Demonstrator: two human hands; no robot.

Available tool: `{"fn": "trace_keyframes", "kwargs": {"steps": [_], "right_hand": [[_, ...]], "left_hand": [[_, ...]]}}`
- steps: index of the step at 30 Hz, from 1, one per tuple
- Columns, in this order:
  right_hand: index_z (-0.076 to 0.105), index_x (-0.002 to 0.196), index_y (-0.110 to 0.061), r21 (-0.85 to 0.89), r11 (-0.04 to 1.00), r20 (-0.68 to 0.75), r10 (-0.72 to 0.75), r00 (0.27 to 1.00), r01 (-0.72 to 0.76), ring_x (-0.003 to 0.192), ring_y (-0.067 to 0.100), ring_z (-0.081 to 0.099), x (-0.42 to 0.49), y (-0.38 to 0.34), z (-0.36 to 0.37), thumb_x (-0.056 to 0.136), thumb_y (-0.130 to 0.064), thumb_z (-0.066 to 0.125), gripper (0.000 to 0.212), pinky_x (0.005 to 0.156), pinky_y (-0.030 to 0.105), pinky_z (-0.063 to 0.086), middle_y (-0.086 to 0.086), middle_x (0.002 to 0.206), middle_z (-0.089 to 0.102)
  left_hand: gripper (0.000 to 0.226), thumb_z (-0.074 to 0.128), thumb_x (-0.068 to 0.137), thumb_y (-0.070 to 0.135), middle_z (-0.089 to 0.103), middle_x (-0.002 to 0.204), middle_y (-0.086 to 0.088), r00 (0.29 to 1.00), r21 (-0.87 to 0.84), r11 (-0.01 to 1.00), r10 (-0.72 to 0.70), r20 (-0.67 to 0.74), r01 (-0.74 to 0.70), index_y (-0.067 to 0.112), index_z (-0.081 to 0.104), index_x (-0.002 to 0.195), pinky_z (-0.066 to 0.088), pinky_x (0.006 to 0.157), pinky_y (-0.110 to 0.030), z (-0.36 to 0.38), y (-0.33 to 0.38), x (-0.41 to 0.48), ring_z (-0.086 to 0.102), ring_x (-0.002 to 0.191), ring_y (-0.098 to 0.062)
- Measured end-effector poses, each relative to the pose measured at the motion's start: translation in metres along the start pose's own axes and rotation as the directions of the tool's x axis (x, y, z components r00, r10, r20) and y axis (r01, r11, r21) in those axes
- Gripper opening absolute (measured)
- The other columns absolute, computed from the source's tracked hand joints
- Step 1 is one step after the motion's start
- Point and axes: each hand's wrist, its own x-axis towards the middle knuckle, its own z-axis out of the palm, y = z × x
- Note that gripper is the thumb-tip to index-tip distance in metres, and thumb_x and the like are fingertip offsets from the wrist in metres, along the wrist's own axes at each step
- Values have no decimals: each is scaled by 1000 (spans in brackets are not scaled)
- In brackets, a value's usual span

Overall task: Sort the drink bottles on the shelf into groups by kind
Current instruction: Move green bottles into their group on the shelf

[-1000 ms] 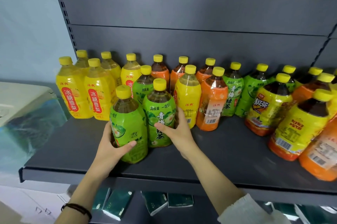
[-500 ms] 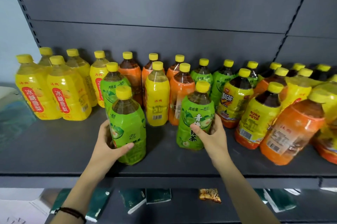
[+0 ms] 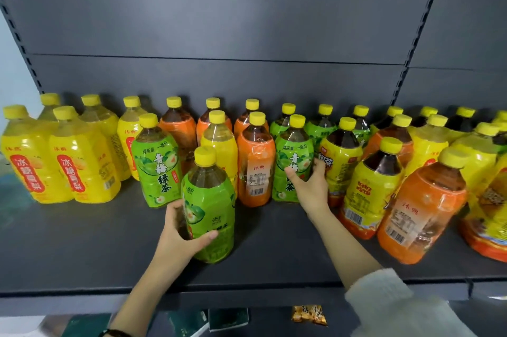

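Many yellow-capped drink bottles stand on a dark grey shelf (image 3: 82, 254). My left hand (image 3: 181, 229) grips a green-label tea bottle (image 3: 211, 210) standing near the shelf's front, left of centre. My right hand (image 3: 307, 186) holds a second green-label bottle (image 3: 293, 161) in the front row, between an orange-label bottle (image 3: 255, 169) and a yellow-and-orange-label dark tea bottle (image 3: 340, 153). A third green bottle (image 3: 157, 164) stands left of the one in my left hand. Yellow pear-drink bottles (image 3: 79, 164) are grouped at the far left.
Orange and green bottles line the back row. Mixed yellow and orange bottles (image 3: 422, 207) crowd the right side, close to the front edge. Below the shelf lie dark green packets (image 3: 227, 319) and a small snack packet (image 3: 308, 314). The shelf's upright (image 3: 419, 35) rises at right.
My right hand has carried its green bottle rightward and back into the front row beside the orange bottle. My left hand still holds its green bottle near the front.
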Motion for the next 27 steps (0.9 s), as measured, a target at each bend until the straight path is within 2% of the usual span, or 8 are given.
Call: {"fn": "trace_keyframes", "kwargs": {"steps": [3, 7, 9, 12, 15, 18, 22, 27], "right_hand": [[39, 135, -15, -8, 1000, 25, -5, 1000, 5, 118, 24, 56, 6, 5, 2, 82, -35, 72, 65, 98, 39, 48, 5, 129, 58], [28, 148, -20, 29, 999, 104, 18, 994, -21, 133, 21, 43, 3, 8, -3, 85, -37, 69, 77, 108, 39, 39, 2, 144, 46], [29, 148, -22, 71, 997, 73, 5, 997, -10, 138, 19, 35, -9, 7, -7, 85, -41, 67, 77, 112, 37, 32, 0, 149, 39], [43, 138, -29, 146, 980, -1, -136, 991, 134, 134, 10, 36, -41, 2, -16, 80, -46, 70, 66, 110, 31, 32, -11, 140, 41], [44, 135, -33, 269, 954, 214, -193, 958, 132, 126, 1, 44, -68, -5, -18, 71, -54, 74, 74, 105, 27, 39, -19, 133, 46], [41, 127, -50, 310, 949, 395, -185, 900, 59, 125, 2, 49, -78, -5, -12, 63, -53, 77, 74, 102, 28, 44, -15, 133, 51], [37, 131, -47, 306, 951, 396, -178, 901, 54, 126, 4, 48, -81, 4, -23, 65, -41, 84, 82, 100, 27, 47, -11, 138, 48], [29, 140, -43, 262, 961, 299, -171, 939, 92, 128, -3, 42, -72, 14, -35, 68, -24, 84, 92, 105, 32, 44, -21, 137, 43]], "left_hand": [[71, 87, 54, 45, 59, 109, 15, 1000, 10, 1000, -4, 25, 4, 48, 39, 107, 45, 78, -8, 7, 2, 3, 57, 94, 16], [92, 86, 42, 64, 63, 118, 13, 996, -3, 1000, -16, 84, 16, 39, 45, 122, 47, 99, -39, 14, -2, 11, 59, 113, -7], [91, 86, 44, 63, 62, 120, 15, 994, -1, 1000, -19, 106, 19, 40, 47, 124, 45, 102, -42, 22, -1, 13, 57, 117, -9], [94, 84, 47, 65, 53, 133, 14, 993, 7, 1000, -13, 120, 13, 45, 44, 129, 41, 107, -44, 39, -3, 14, 50, 126, -10], [100, 80, 44, 71, 41, 133, 19, 993, 21, 1000, 2, 116, -4, 45, 41, 133, 38, 109, -42, 57, -2, 16, 43, 130, -9], [102, 85, 49, 61, 49, 135, 10, 987, -49, 999, 24, 157, -17, 33, 42, 137, 44, 104, -41, 75, 0, 14, 51, 126, -11], [90, 85, 53, 56, 59, 127, 3, 987, -89, 996, 36, 154, -23, 26, 43, 127, 48, 100, -43, 94, -2, 11, 58, 118, -12], [82, 72, 65, 63, 56, 131, 14, 966, 123, 985, 85, 245, -118, 30, 47, 135, 45, 104, -37, 109, 12, 24, 52, 121, -2]]}}
